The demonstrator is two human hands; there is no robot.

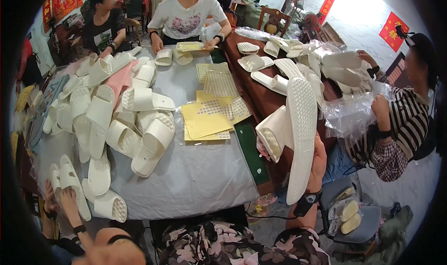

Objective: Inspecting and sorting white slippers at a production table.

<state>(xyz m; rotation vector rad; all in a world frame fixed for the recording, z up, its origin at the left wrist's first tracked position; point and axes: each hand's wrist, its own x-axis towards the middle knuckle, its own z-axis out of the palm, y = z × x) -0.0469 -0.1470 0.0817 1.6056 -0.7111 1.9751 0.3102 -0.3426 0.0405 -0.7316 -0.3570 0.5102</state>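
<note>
We see our right hand (319, 160) raised at about four o'clock from the table's middle, its fingers wrapped shut around a pair of white moulded foam slippers (293, 130) held upright, the dotted, ribbed sole of the nearer one facing us. Our left hand is not in view, so we cannot tell its state. At nine o'clock lies a heap of matching white slippers (116, 120) with broad smooth straps, spread over a pale grey cloth-covered table (195, 181). At the table's centre sit flat yellow paper sheets (205, 123) carrying rows of small white stickers. At two o'clock a seated person in a striped top handles crinkled clear plastic bags (349, 114).
</note>
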